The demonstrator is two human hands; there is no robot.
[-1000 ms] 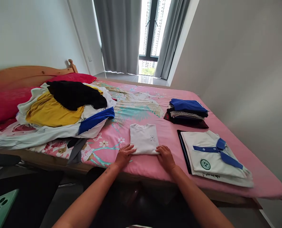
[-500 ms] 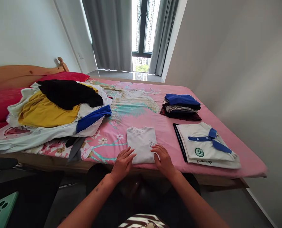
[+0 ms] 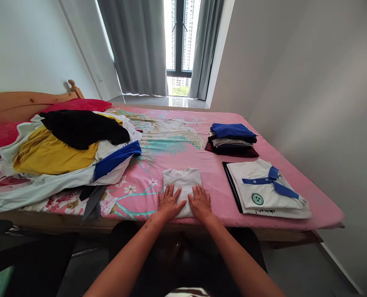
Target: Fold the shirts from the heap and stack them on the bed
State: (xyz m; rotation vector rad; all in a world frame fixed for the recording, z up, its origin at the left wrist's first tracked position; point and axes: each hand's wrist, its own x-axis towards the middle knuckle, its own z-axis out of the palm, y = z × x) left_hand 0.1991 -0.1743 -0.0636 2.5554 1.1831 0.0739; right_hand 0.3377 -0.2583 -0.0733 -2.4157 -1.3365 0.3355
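Observation:
A folded white shirt (image 3: 181,177) lies near the front edge of the bed, its collar pointing away from me. My left hand (image 3: 170,203) rests flat on the shirt's left side with fingers spread. On the right side my right hand (image 3: 200,202) lies flat as well, covering the small bear print seen earlier. Neither hand grips anything. To the right sits a stack of folded clothes topped by a white polo shirt (image 3: 248,189) with a blue collar and a round green badge.
A loose heap of clothes, including a yellow garment (image 3: 55,152) and a black garment (image 3: 84,128), covers the bed's left side. Farther back on the right stands a folded pile topped by a blue garment (image 3: 233,130). A green phone (image 3: 1,281) is at lower left.
Both hands have come down from the shirt's lower sides and now press flat on its front, fingers extended. The camera view has shifted slightly.

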